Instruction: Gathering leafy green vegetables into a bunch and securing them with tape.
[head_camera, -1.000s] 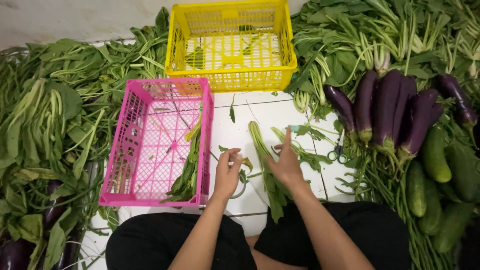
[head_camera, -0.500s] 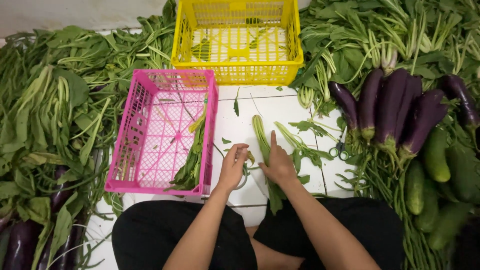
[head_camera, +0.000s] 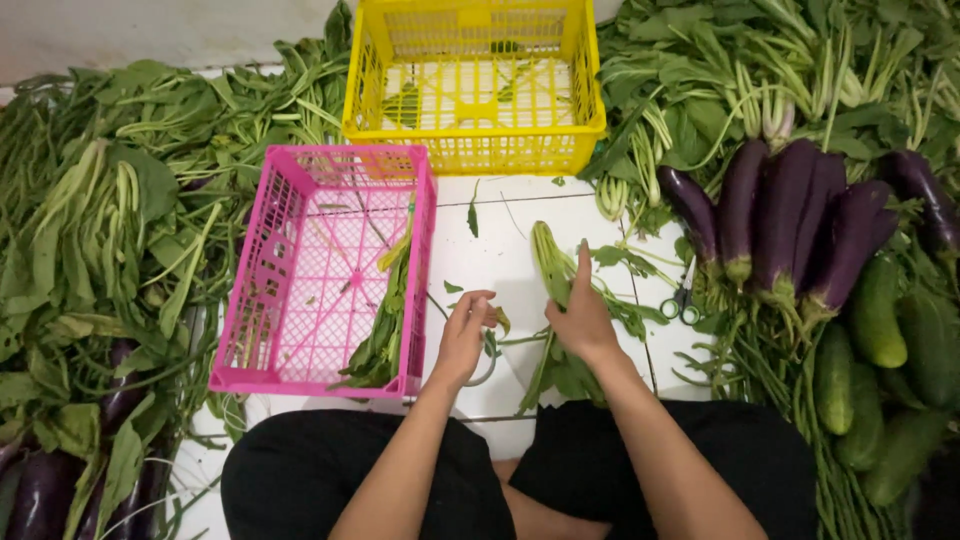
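Left hand (head_camera: 466, 335): curled, fingertips pinched on a small leaf (head_camera: 498, 320).
Right hand (head_camera: 583, 318): laid flat, fingers extended, pressed on the greens bunch (head_camera: 556, 290).
Greens bunch: lying on the white tile (head_camera: 500, 245) under and ahead of the right hand.
Pink crate (head_camera: 330, 270): just left of the left hand; a few greens are seen inside.
Yellow crate (head_camera: 476, 85): beyond both hands.
Scissors (head_camera: 681, 303): just right of the right hand.
Eggplants (head_camera: 790, 220): farther right.
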